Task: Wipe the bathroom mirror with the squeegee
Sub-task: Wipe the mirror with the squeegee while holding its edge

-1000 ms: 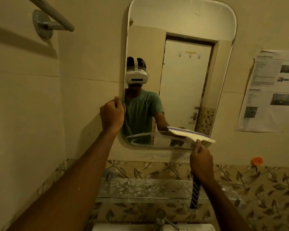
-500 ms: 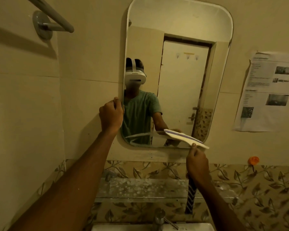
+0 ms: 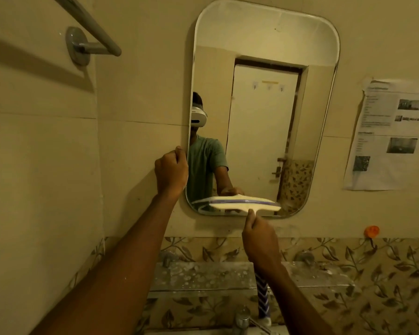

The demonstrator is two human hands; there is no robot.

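- Gripping squeegee [image 3: 246, 205] handle in right hand [image 3: 260, 243], fingers wrapped; blade lying across mirror [image 3: 264, 105] bottom edge.
- Clutching mirror's left edge with left hand [image 3: 171, 172], fingertips hidden.
- Handle's striped end half hidden behind forearm.

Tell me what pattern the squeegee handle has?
The squeegee handle has blue and white zigzag stripes, seen best in the head view below the right hand.

The squeegee [image 3: 246, 205] sits low on the mirror [image 3: 264, 81]. A paper [image 3: 392, 134] hangs right; a shelf [image 3: 203, 276] sits below.
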